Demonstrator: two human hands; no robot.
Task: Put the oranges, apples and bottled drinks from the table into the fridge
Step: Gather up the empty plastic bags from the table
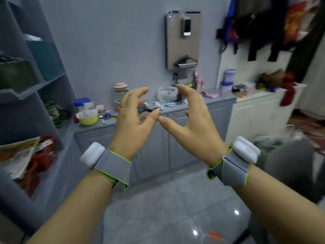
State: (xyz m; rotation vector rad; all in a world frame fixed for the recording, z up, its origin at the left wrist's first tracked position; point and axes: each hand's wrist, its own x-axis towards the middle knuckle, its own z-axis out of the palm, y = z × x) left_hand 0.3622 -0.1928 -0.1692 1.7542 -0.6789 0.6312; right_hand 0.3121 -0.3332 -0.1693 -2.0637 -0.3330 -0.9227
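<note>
My left hand (pixel 132 120) and my right hand (pixel 191 118) are raised side by side in front of me, fingers curled and apart, thumbs almost touching. Neither holds anything. Each wrist wears a grey band with a white sensor. No oranges, apples, bottled drinks or fridge can be made out in this blurred view.
A grey counter (pixel 218 100) with cabinets runs along the far wall, cluttered with a yellow bowl (pixel 88 118), jars and bags. Grey shelves (pixel 31 88) stand at the left. A white cabinet (pixel 260 113) and hanging clothes (pixel 260 23) are at the right. A grey tiled floor (pixel 167 208) lies below.
</note>
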